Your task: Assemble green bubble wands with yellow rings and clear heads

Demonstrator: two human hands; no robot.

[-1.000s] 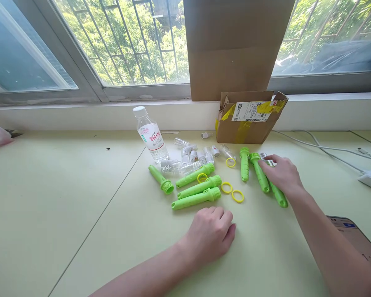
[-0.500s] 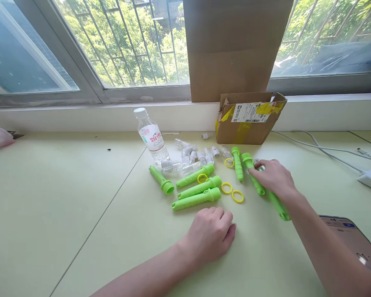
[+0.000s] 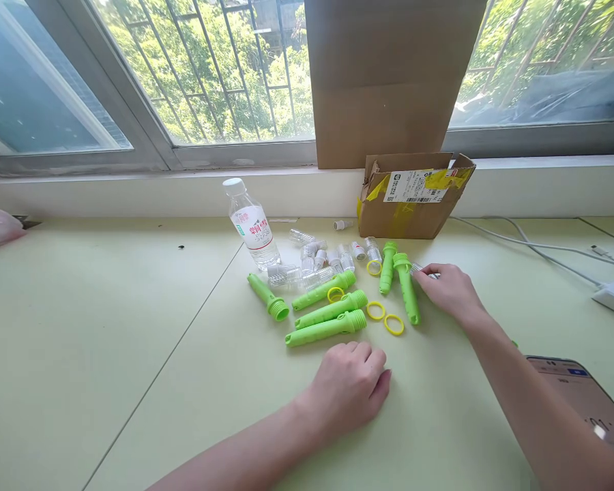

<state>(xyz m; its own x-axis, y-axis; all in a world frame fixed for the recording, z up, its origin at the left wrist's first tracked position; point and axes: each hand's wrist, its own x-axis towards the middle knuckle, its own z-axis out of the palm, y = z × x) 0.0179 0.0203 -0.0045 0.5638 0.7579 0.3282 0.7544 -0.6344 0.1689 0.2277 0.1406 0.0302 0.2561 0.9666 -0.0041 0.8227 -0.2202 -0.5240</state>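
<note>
"Look from the head camera: what's the right hand (image 3: 450, 290) doing?"

"Its grip is pinched on a clear, ridged plastic tube (image 3: 416, 269). That tube is on the right side of the pale green worktop (image 3: 107, 327)."

"What's next to it?"

"A long, bright green plastic stick (image 3: 406, 290) with a screw top is just left of it. I can't tell if they touch. Another long green stick (image 3: 387, 268) is left of that one."

"And the left hand (image 3: 353, 385)?"

"It's curled up in a loose fist, resting on the near part. I can't see inside."

"What's past that fist?"

"Three green plastic sticks (image 3: 325, 329) side by side, and one loose green stick (image 3: 267, 296) farther left. Thin, round yellow rings (image 3: 394, 334) are about too."

"And at the far side?"

"A clear plastic bottle with a white cap (image 3: 256, 228) on the left, and a brown cardboard box (image 3: 406, 219) more to the right."
</note>
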